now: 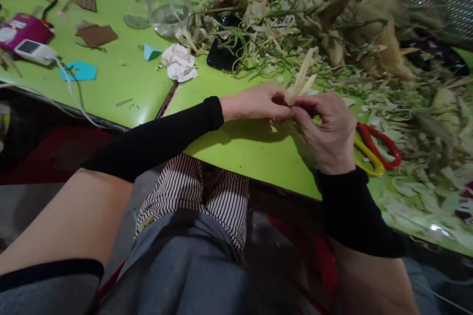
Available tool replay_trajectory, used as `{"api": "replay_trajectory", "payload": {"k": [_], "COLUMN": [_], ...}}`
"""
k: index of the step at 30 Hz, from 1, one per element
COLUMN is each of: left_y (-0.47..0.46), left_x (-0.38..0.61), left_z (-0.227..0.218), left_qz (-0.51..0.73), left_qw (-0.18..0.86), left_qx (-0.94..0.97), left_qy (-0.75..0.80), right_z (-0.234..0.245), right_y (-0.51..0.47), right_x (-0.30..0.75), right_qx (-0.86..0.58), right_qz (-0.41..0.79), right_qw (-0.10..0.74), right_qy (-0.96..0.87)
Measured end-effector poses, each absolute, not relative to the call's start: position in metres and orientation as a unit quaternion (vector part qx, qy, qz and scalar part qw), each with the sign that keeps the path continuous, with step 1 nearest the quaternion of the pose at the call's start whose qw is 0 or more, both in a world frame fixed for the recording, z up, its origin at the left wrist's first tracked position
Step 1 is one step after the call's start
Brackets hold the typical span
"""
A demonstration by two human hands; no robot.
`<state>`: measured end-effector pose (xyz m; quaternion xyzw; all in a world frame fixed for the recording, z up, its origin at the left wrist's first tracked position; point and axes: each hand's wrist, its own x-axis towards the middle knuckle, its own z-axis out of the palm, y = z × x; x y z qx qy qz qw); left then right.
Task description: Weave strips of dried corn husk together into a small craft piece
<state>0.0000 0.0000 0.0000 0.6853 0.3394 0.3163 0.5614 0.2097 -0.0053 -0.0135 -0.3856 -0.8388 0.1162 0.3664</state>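
Both hands meet above the green table (244,147), pinching a small bundle of pale dried leaf strips (301,78) that sticks up between them. My left hand (258,103) comes in from the left in a black sleeve, its fingers closed on the base of the strips. My right hand (327,130) is curled around the same base from the right. Red and yellow scissors (373,150) lie on the table just right of my right hand.
A big heap of dried husks and green stalks (332,24) covers the back and right of the table. A black phone (223,56), crumpled white paper (180,62), a clear jar (166,0), blue paper scraps (79,71), brown card pieces (96,34) and a white charger (35,50) lie further left.
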Motion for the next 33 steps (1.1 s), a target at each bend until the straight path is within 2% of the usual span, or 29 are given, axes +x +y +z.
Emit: {"api": "replay_trajectory", "payload": {"k": [3,8,11,14,21,25,27,31,33], "left_y": [-0.005,-0.011,-0.01,-0.007,-0.007,-0.009,-0.01,-0.013,-0.014], "left_x": [0.0,0.002,0.002,0.002,0.0,0.001,0.003,0.004,0.003], "left_z": [0.009,0.018,0.017,0.011,0.004,0.003,0.002,0.007,0.011], "left_qz": [0.318,0.318,0.312,0.291,0.28,0.28,0.285,0.274,0.267], "left_qw": [0.546,0.572,0.603,0.581,0.576,0.594,0.599,0.617,0.633], "left_qx": [0.685,0.635,0.607,0.646,0.67,0.661,0.657,0.645,0.628], "left_qy": [0.362,0.411,0.414,0.4,0.376,0.363,0.357,0.359,0.367], "right_z": [-0.012,-0.013,-0.013,-0.014,-0.009,-0.004,-0.004,-0.009,-0.01], "right_y": [-0.006,-0.007,-0.007,-0.006,-0.008,-0.017,-0.02,-0.022,-0.022], "right_x": [0.209,0.211,0.212,0.211,0.21,0.206,0.202,0.196,0.197], "right_qx": [-0.37,-0.42,-0.444,-0.447,-0.356,-0.302,-0.283,-0.295,-0.317], "right_qz": [0.079,0.126,0.136,0.125,-0.023,-0.069,-0.02,0.257,0.319], "right_qw": [0.366,0.351,0.371,0.383,0.405,0.425,0.436,0.457,0.47], "right_qy": [-0.85,-0.827,-0.804,-0.799,-0.842,-0.851,-0.854,-0.799,-0.759]}}
